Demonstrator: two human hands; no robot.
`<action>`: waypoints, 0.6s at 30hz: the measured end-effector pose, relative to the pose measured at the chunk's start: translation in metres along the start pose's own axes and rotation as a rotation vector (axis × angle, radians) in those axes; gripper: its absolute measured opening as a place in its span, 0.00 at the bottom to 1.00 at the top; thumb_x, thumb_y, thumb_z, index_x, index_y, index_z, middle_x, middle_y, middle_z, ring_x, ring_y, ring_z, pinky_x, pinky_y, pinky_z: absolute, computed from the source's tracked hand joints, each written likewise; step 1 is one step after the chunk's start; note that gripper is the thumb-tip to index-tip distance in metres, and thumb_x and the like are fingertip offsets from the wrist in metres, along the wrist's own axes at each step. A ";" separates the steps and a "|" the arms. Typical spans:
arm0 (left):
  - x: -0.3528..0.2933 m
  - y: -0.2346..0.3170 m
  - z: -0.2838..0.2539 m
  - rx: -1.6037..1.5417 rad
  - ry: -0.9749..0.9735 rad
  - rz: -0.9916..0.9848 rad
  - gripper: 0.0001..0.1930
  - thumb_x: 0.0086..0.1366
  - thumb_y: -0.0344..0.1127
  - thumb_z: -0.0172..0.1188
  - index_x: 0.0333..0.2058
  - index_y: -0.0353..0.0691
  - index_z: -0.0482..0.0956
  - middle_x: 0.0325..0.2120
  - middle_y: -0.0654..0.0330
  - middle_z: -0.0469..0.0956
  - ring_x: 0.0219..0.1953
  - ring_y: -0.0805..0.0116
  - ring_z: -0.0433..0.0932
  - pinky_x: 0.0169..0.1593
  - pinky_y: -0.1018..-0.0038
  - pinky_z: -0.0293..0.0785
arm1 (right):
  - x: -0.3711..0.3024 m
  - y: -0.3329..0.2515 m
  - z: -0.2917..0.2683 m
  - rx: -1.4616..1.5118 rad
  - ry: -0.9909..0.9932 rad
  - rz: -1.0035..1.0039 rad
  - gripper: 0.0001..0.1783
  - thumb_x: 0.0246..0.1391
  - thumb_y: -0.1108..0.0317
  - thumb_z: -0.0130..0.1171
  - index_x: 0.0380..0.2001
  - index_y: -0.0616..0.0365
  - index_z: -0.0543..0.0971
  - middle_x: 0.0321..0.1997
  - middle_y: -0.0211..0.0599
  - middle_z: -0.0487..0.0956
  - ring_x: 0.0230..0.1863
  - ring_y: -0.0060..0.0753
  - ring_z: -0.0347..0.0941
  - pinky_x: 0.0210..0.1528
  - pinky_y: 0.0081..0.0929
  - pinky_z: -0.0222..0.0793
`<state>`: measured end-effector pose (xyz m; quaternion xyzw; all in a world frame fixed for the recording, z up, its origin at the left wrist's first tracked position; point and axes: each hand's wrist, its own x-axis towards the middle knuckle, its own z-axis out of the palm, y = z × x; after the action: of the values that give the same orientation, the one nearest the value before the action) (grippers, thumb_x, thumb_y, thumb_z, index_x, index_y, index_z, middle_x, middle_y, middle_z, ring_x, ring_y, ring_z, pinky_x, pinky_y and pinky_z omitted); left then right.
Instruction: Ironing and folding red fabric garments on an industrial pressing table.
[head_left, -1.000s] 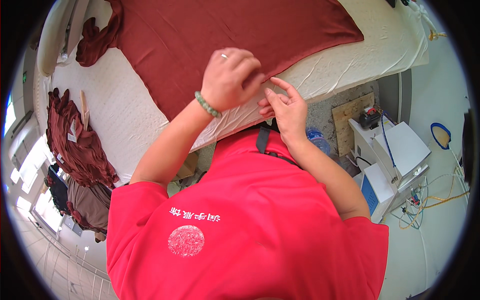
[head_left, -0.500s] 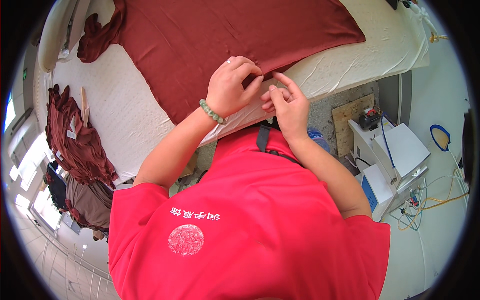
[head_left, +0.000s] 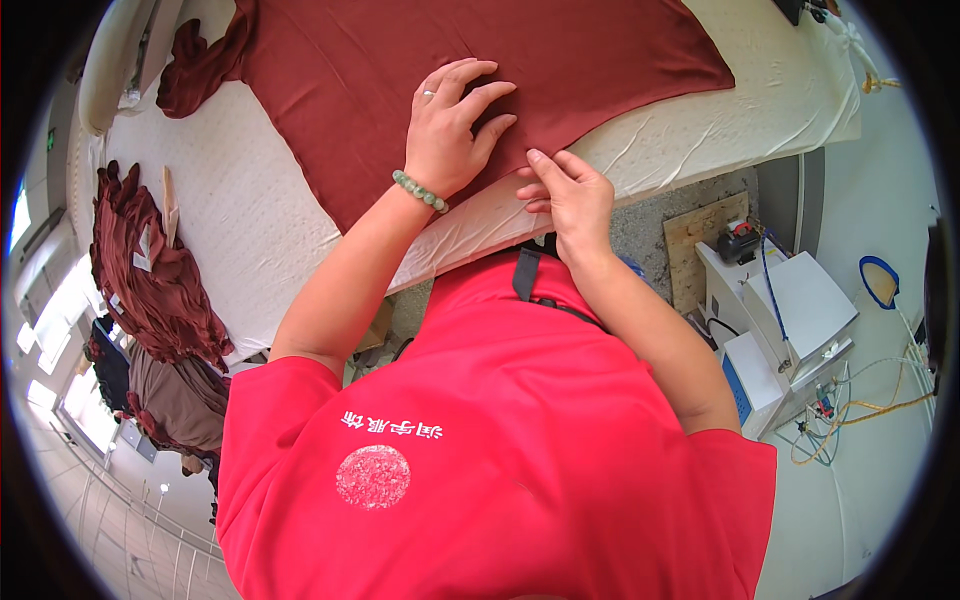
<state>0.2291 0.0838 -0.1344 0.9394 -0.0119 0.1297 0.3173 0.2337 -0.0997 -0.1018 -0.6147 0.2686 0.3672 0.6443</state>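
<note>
A dark red garment [head_left: 370, 110] lies spread over the white padded table [head_left: 270, 230], with a sleeve-like part bunched at its far left. My left hand [head_left: 450, 125], wearing a ring and a green bead bracelet [head_left: 420, 191], is over the cloth near its front edge. Its fingers are spread and nothing is in them; whether the fingertips touch the cloth I cannot tell. Just right of it, my right hand [head_left: 572, 195] pinches the garment's near edge between thumb and forefinger, while its other fingers curl below.
More dark red garments [head_left: 160, 270] lie crumpled at the table's left end, above brown cloth [head_left: 175, 395]. Right of the table stands a white machine [head_left: 790, 310] beside a wooden board [head_left: 700, 245]. Cables and tubing [head_left: 850, 405] hang at the far right.
My left hand has lifted its fingers away from the garment's edge and spread them farther over the cloth. My right hand has moved slightly left and closed on the edge, which now lies flatter.
</note>
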 end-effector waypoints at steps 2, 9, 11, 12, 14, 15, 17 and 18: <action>0.001 0.001 0.001 -0.019 -0.005 -0.029 0.17 0.57 0.35 0.70 0.46 0.48 0.84 0.54 0.62 0.77 0.60 0.57 0.72 0.64 0.60 0.66 | 0.001 0.000 -0.001 -0.007 -0.002 0.000 0.12 0.63 0.62 0.65 0.39 0.61 0.81 0.34 0.39 0.85 0.26 0.24 0.81 0.25 0.18 0.73; 0.003 0.009 0.003 -0.004 -0.012 -0.091 0.20 0.54 0.39 0.72 0.47 0.48 0.81 0.54 0.62 0.75 0.61 0.57 0.70 0.69 0.54 0.61 | 0.003 -0.004 -0.001 -0.039 -0.023 0.014 0.14 0.66 0.60 0.61 0.34 0.60 0.80 0.33 0.40 0.86 0.25 0.24 0.81 0.25 0.18 0.73; 0.003 0.015 0.002 0.025 -0.046 -0.124 0.24 0.54 0.41 0.73 0.49 0.48 0.79 0.55 0.61 0.73 0.63 0.58 0.69 0.72 0.52 0.56 | 0.006 -0.007 -0.003 -0.079 -0.036 0.043 0.15 0.66 0.58 0.61 0.34 0.60 0.80 0.31 0.40 0.85 0.24 0.24 0.81 0.25 0.19 0.74; 0.003 0.018 0.001 0.023 -0.037 -0.129 0.24 0.54 0.41 0.73 0.49 0.48 0.79 0.55 0.61 0.73 0.63 0.58 0.69 0.72 0.52 0.56 | 0.007 -0.008 -0.004 -0.101 -0.043 0.056 0.15 0.67 0.58 0.60 0.34 0.60 0.80 0.30 0.39 0.85 0.23 0.24 0.80 0.25 0.19 0.74; 0.000 0.023 0.003 0.040 -0.055 -0.170 0.26 0.54 0.43 0.73 0.52 0.48 0.77 0.58 0.61 0.71 0.65 0.56 0.67 0.73 0.50 0.52 | 0.009 -0.011 -0.007 -0.167 -0.051 0.064 0.16 0.67 0.57 0.60 0.34 0.61 0.80 0.29 0.39 0.85 0.22 0.24 0.80 0.25 0.19 0.74; -0.001 0.026 0.004 0.048 -0.064 -0.191 0.27 0.55 0.44 0.73 0.53 0.48 0.76 0.59 0.60 0.71 0.66 0.55 0.66 0.74 0.49 0.50 | 0.010 -0.013 -0.008 -0.224 -0.057 0.075 0.17 0.67 0.57 0.60 0.34 0.61 0.80 0.28 0.38 0.84 0.21 0.24 0.79 0.24 0.19 0.73; -0.005 0.029 0.005 0.059 -0.055 -0.205 0.29 0.55 0.45 0.72 0.54 0.47 0.75 0.60 0.60 0.70 0.68 0.56 0.64 0.74 0.49 0.49 | 0.011 -0.020 -0.012 -0.298 -0.071 0.085 0.17 0.67 0.56 0.59 0.34 0.62 0.80 0.27 0.38 0.84 0.20 0.23 0.79 0.24 0.19 0.73; -0.007 0.031 0.006 0.072 -0.056 -0.211 0.31 0.55 0.46 0.72 0.56 0.46 0.73 0.61 0.59 0.69 0.69 0.57 0.62 0.75 0.49 0.48 | 0.010 -0.026 -0.018 -0.468 -0.108 0.096 0.16 0.66 0.57 0.60 0.36 0.62 0.80 0.28 0.38 0.84 0.22 0.25 0.79 0.25 0.20 0.74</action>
<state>0.2208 0.0552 -0.1228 0.9495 0.0826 0.0696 0.2947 0.2623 -0.1149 -0.0961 -0.7131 0.1701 0.4820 0.4797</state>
